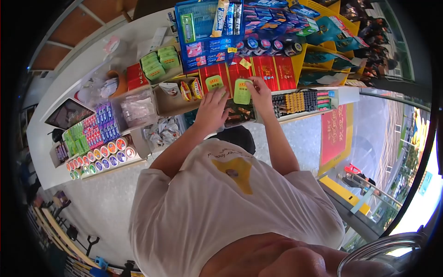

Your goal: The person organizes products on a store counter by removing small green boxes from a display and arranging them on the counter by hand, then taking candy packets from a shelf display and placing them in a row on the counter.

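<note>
From my far-off seat, I'm seeing two green tins on the near side of the blue rack [201, 10]. My right hand [260, 94] is pinching the right green tin [242, 94] by its top corner. My left hand [212, 111] is covering the bottom of the left green tin [213, 82]; I can't tell if it is gripping or just resting. That tin is lying on the red boxes [264, 74], just in front of the rack.

The work is looking partway done to me: both tins are sitting apart from the green packs [154, 64] piled left of the rack. How many are left to handle, I'm not able to tell.

My left hand is hiding the lower end of its tin. I'm not seeing whether the right tin is touching anything underneath. The small writing is looking too blurry to read. Far right of the rack, the dark round edge is cutting things off.
</note>
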Demonstrator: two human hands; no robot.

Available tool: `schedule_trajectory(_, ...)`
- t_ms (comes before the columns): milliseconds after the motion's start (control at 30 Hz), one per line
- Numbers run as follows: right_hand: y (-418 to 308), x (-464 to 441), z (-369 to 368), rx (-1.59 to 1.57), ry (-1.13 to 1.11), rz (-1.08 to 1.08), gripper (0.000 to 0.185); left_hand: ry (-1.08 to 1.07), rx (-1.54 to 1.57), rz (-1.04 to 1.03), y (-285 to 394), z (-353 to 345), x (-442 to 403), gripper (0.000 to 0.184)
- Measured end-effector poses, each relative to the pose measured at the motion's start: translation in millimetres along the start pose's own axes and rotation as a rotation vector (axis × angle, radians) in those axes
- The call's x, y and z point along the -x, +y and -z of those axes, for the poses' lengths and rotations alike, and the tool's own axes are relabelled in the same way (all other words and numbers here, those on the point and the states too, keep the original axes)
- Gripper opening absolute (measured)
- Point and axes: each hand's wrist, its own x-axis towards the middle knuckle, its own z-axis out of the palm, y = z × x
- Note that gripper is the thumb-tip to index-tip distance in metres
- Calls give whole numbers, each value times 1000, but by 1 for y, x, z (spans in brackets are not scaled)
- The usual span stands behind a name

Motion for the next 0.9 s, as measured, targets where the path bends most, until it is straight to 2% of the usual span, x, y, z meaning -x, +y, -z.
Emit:
schedule_trajectory(133, 21, -34, -18, -16, -114, -29, 31, -34, -200, 110, 1, -12, 2, 63)
schedule_trajectory(233, 22, -45, -31, -23, -180, -2, 30, -98, -201, 151, -2, -10, 7, 61)
schedule_trajectory(333, 32, -51, -45, 37, -170, 152, 29, -75, -173, 167, -6, -4, 10, 55)
schedule_trajectory(533, 25, -45, -49, 157, -147, 199, 29, -63, -49, 108, -23, 5, 15, 48)
schedule_trajectory(633, 34, -37, -48, 168, -86, 207, 31, -50, 91, 96, -30, 12, 23, 46)
schedule_trajectory(800, -7, -5, -49, 87, -28, 125, 29, -14, 489, 169, -42, 32, 53, 38)
schedule_trajectory(900, -43, 12, -70, 20, -93, 172, 26, 65, 620, 222, -63, 41, 75, 36)
